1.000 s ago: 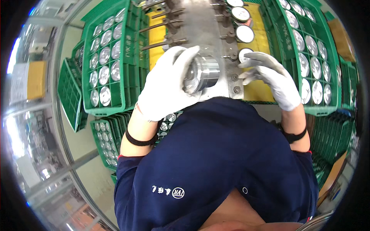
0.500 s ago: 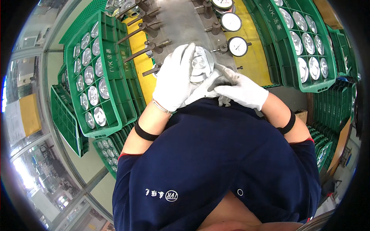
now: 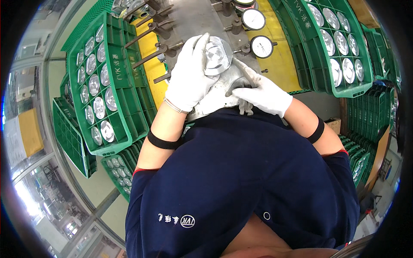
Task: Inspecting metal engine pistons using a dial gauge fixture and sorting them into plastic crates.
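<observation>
Metal piston [image 3: 218, 56] lies against left fingers [image 3: 198, 50] clamped on its side, right fingers [image 3: 249, 74] near it, grip unclear.

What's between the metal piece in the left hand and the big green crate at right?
Head view, from the metal piece rightward: dark post, white-faced dial gauge, yellow surface, then the crate.

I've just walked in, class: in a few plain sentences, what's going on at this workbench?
A person in white gloves is handling a shiny round metal part. The left hand grips it over the bench; the right hand is close by, though whether it holds anything is unclear. Dial gauges stand beyond the hands, to the right. Green crates holding round metal pieces flank the work area.
</observation>
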`<action>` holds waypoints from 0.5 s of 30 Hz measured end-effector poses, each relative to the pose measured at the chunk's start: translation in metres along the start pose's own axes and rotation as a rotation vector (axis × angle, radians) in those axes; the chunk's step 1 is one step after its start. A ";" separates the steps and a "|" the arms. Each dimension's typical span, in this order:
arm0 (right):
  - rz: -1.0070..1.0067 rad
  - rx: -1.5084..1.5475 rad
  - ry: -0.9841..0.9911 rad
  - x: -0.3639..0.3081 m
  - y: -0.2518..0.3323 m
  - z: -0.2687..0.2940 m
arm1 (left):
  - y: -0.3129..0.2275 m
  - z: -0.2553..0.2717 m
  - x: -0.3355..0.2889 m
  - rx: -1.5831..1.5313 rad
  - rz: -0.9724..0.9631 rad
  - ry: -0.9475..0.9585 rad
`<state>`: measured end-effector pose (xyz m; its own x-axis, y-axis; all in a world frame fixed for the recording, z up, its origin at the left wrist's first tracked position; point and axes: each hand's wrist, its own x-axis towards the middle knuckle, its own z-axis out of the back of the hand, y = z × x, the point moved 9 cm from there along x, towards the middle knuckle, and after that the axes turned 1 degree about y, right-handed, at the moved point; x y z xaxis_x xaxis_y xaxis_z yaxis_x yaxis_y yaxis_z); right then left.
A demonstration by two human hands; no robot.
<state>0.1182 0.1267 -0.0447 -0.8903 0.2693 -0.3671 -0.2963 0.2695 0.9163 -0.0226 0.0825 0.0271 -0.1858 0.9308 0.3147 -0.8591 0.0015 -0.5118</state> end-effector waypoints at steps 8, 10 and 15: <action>-0.069 -0.059 0.004 -0.002 0.009 0.005 | -0.002 -0.001 0.008 0.028 0.015 -0.034; -0.126 -0.051 0.015 -0.009 0.008 0.005 | -0.009 0.000 0.007 0.027 0.016 -0.039; 0.078 0.250 0.007 -0.023 0.059 0.004 | -0.070 0.031 0.005 -0.293 0.027 0.018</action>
<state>0.1228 0.1402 0.0169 -0.9098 0.2920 -0.2950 -0.1328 0.4686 0.8734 0.0218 0.0759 0.0890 -0.1959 0.9385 0.2845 -0.6789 0.0795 -0.7299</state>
